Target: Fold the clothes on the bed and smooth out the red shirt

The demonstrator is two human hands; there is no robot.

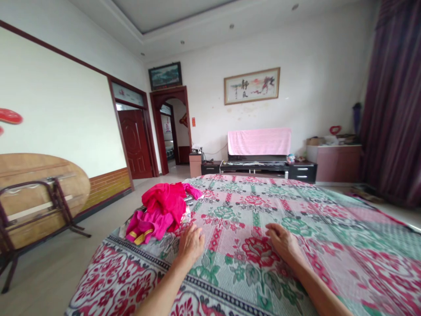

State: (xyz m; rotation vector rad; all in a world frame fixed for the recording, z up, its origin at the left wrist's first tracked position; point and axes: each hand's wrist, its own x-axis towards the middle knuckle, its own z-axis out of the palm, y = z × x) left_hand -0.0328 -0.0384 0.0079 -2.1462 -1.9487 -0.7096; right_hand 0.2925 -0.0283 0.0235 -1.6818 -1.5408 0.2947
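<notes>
In the head view, a flowered cover (230, 281) in red, green, pink and grey lies nearest the camera, with two bare forearms reaching over it. The left hand (191, 241) is at the cover's left part, back upward, fingers loosely bent; I cannot tell whether they have hold of the fabric. The right hand (283, 239) is nearer the cover's middle, well apart from the left, its fingers curled inward and its thumb side toward the other hand. Whether it pinches the cover or only rests on it, I cannot tell.

On the cover's left edge, just beyond the left hand, a red garment (166, 202) lies heaped with a magenta garment (149, 226) that has yellow trim. The cover's right side is blurred.

Left of the cover stands a folded table (70, 184) with its round top upright. Beyond the cover's far edge are a black low cabinet (302, 172) and a draped pink cloth (259, 141). A purple curtain (391, 109) hangs beyond the cover to the right.
</notes>
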